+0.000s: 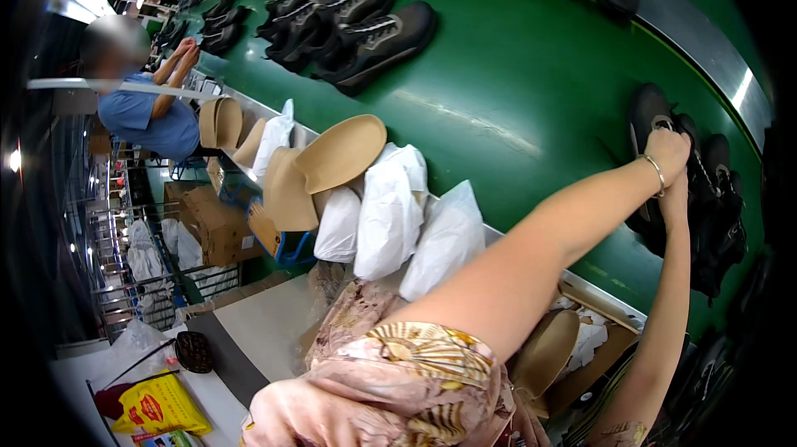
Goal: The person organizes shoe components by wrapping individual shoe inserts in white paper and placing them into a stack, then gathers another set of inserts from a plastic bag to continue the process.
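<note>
On the right-hand part of a green desk, a worker's left hand and largely hidden right hand meet over the laced opening of a dark shoe, the left fingers curled, though whether either hand's fingers are clamped on anything cannot be told. The shoe looks light and sturdy, likely soft in the upper and stiffer in the sole, best held around the heel and sole sides. Its toe points toward the desk's far edge, its long axis running roughly from near edge to far.
</note>
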{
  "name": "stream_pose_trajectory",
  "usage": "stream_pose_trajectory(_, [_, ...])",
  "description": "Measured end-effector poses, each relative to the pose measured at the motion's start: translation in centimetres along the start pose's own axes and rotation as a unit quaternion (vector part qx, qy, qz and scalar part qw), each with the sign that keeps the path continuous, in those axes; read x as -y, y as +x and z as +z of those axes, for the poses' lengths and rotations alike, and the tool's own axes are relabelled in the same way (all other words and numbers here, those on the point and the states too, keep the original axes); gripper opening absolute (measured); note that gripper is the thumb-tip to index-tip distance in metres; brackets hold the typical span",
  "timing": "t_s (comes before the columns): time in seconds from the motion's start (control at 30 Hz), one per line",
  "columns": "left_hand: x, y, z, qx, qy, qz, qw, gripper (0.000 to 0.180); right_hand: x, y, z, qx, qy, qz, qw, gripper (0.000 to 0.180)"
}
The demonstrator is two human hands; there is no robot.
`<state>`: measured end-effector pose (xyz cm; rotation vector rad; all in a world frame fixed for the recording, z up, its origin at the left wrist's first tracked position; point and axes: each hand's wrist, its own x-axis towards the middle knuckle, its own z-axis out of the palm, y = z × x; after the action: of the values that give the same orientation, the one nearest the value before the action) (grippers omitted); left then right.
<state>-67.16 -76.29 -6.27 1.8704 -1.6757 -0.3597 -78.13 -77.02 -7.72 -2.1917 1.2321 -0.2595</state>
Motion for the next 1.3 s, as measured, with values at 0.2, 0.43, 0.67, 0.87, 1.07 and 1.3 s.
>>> stream_pose_trajectory(0.2, [-0.8,-1.9,-6.7,0.087,-0.164,-0.136,0.973,0.048,9.8,-5.3,0.4,-0.258,-0.149,-0.033,0.954,0.04])
stream_pose_trajectory(0.43, [3.2,-17.9,-28.3,-0.126,-0.313,0.165,0.927,0.035,20.8,-15.3,-3.4,-0.221,0.191,-0.001,0.956,0.025])
stream_pose_trajectory(0.67, [28.2,-43.8,-50.1,-0.388,-0.152,-0.266,0.869,0.031,41.6,-24.4,8.4,-0.162,0.271,0.017,0.949,0.01])
stream_pose_trajectory(0.87, [40.6,-54.5,-48.5,-0.27,0.073,-0.387,0.879,0.06,55.7,-25.4,19.4,-0.02,0.194,-0.185,0.963,0.007])
stream_pose_trajectory(1.07, [40.9,-54.1,-48.5,-0.244,-0.004,-0.416,0.876,0.057,60.4,-26.0,22.3,-0.015,0.216,-0.146,0.965,0.006])
stream_pose_trajectory(1.3, [32.0,-51.6,-55.4,-0.42,-0.099,-0.262,0.863,0.06,65.6,-20.3,28.3,0.068,0.399,-0.063,0.912,0.045])
